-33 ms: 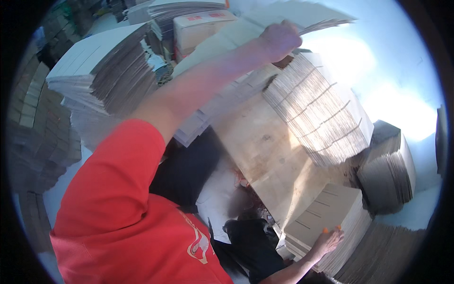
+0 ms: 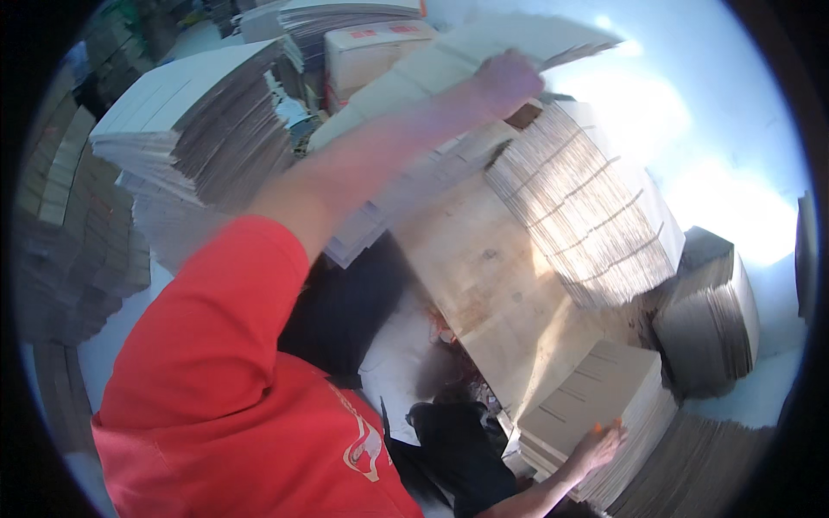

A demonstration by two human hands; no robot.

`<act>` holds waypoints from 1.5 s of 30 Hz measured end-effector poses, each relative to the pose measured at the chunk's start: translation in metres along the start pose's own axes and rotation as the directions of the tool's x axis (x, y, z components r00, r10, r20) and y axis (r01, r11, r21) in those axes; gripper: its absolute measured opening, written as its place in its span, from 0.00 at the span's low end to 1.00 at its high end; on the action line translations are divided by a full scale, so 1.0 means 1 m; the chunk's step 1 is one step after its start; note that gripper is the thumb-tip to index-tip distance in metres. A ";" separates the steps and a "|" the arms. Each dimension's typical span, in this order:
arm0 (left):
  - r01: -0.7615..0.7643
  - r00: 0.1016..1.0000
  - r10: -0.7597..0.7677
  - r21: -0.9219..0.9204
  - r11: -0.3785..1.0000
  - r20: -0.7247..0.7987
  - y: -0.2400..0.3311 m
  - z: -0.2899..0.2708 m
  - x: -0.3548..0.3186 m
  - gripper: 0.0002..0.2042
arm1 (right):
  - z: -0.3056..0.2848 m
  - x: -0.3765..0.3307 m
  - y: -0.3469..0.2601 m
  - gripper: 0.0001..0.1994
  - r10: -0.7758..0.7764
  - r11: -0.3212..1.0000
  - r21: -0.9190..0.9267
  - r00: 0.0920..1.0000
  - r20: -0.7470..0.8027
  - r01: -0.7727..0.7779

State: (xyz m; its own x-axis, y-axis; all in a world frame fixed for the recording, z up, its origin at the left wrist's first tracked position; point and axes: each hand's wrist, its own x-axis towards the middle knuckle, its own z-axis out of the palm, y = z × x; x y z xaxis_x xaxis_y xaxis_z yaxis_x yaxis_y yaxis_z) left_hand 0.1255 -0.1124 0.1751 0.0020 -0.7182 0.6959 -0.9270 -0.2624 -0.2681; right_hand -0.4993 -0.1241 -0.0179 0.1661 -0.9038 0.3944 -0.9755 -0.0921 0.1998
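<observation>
My left hand (image 2: 511,79) reaches far out across the table, its fingers curled at the edge of wide grey cardboard sheets (image 2: 449,53). The sheets are partly hidden by my forearm, and the arm is blurred. Close to me on the right, my right hand (image 2: 598,449) lies against the side of a stack of slotted cardboard sheets (image 2: 596,380). Orange covers (image 2: 607,426) show on its fingertips, which are spread and touch the stack's edge.
A wooden tabletop (image 2: 484,276) lies between the hands. A tall cardboard stack (image 2: 587,203) stands at its far right, with a darker bundle (image 2: 708,315) beyond. More stacks (image 2: 199,112) rise at the left, near a taped white box (image 2: 376,56). A black cloth (image 2: 458,453) is near my body.
My left hand has shifted slightly left, and the grey cardboard sheets have moved left with it. The right hand stays at its stack.
</observation>
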 end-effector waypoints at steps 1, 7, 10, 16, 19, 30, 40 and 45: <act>0.012 0.986 -0.019 0.041 0.999 0.168 -0.014 0.010 -0.024 0.06 | -0.003 0.001 -0.016 0.19 0.048 0.991 0.122 0.999 0.005 -0.048; 0.042 0.906 -0.062 0.057 0.997 0.419 0.002 0.119 -0.107 0.06 | 0.037 -0.023 0.007 0.20 -0.169 0.984 -0.106 0.926 -0.337 0.141; 0.084 0.782 -0.101 0.057 0.995 0.616 0.011 0.121 -0.148 0.07 | 0.016 -0.015 -0.022 0.19 -0.225 0.967 -0.178 0.942 -0.248 0.184; -0.079 0.610 -0.032 0.101 0.992 0.791 0.044 0.081 -0.153 0.14 | 0.001 -0.017 -0.030 0.18 -0.063 0.998 0.023 0.991 -0.117 0.067; 0.090 0.802 -0.159 0.147 0.985 0.576 0.027 0.118 -0.195 0.18 | 0.022 -0.017 -0.026 0.17 -0.025 0.996 0.081 0.992 -0.124 0.035; 0.267 0.949 -0.174 -0.375 0.888 0.263 0.056 0.112 -0.136 0.31 | -0.034 0.056 -0.017 0.12 0.386 0.910 0.169 0.922 -0.007 -0.380; -0.072 0.993 -0.013 -0.687 0.723 -0.117 0.191 0.122 0.041 0.29 | -0.133 0.032 -0.069 0.11 0.435 0.199 0.966 0.869 -0.238 0.165; -0.018 0.981 0.139 -0.648 0.762 0.136 0.222 0.162 0.095 0.34 | -0.115 0.052 -0.102 0.09 0.611 -0.172 0.977 0.791 0.009 0.122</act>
State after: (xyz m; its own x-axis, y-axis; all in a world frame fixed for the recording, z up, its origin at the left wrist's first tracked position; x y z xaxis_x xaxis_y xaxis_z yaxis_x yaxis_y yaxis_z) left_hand -0.0193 -0.3438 0.0738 -0.0757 -0.8288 0.5544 -0.9490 0.2305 0.2150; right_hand -0.3750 -0.1131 0.0856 -0.4662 -0.7753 0.4260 0.0475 -0.5028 -0.8631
